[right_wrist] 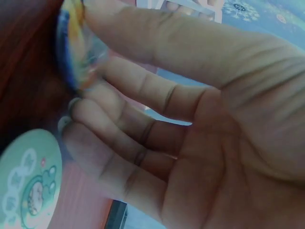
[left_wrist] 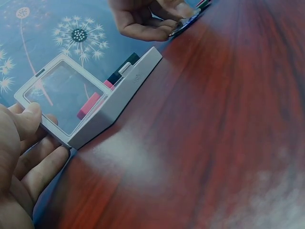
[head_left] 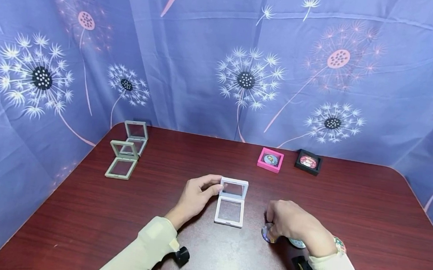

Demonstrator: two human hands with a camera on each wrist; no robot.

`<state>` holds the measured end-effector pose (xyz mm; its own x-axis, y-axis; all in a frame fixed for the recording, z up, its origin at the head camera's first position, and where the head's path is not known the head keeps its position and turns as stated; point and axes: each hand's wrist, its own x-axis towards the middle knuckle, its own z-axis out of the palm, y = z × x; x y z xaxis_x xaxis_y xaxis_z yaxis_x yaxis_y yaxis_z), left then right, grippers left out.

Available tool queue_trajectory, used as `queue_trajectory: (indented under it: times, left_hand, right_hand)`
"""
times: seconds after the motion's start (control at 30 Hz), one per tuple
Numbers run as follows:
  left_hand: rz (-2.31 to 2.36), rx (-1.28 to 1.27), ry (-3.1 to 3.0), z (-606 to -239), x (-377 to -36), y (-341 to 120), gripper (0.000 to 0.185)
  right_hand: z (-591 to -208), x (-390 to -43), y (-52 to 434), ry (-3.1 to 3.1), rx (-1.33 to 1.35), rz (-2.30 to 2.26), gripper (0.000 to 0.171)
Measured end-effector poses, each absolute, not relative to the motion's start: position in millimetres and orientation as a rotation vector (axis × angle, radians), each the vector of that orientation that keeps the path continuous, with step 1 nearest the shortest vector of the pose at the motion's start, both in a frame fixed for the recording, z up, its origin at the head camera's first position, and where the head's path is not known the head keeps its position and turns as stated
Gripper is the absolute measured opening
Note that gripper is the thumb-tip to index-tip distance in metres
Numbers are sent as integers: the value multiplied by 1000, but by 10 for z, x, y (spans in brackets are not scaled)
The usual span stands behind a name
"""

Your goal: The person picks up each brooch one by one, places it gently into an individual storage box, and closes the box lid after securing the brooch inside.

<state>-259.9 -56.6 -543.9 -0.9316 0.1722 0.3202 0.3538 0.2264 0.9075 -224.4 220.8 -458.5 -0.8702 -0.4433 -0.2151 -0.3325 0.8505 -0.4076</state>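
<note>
Both arms reach forward from the near edge in pale cream sleeves, each with a small black camera mount under the wrist. The left hand (head_left: 195, 196) lies palm inward, its thumb (left_wrist: 29, 119) laid on top of what it holds and its fingers (left_wrist: 45, 164) spread behind and beneath, loosely extended. The right hand (head_left: 290, 222) is turned knuckles up, wrist slightly raised, its fingers (right_wrist: 143, 95) curled downward and pinching at their tips. The two hands sit near each other without touching.

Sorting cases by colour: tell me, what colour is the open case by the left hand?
White case; head view.
</note>
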Motion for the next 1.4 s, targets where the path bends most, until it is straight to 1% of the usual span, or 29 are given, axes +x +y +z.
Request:
queue_trajectory:
  times: [0.33,0.57,1.4]
  left_hand:
    - [-1815,-509,-2308,-5450,-2596,-556,26]
    - [-1843,-505,-2305,-5444,-2603,-554,27]
    - [-1840,-517,-2292,-5471,-2601,-552,27]
  right_hand:
    - [-4594,-2245,2218,2675,-589,-567,31]
    - [-4599,-2257,2235,2634,-624,-641,26]
    - [-4588,-2294,2220,2575,-519,-930,24]
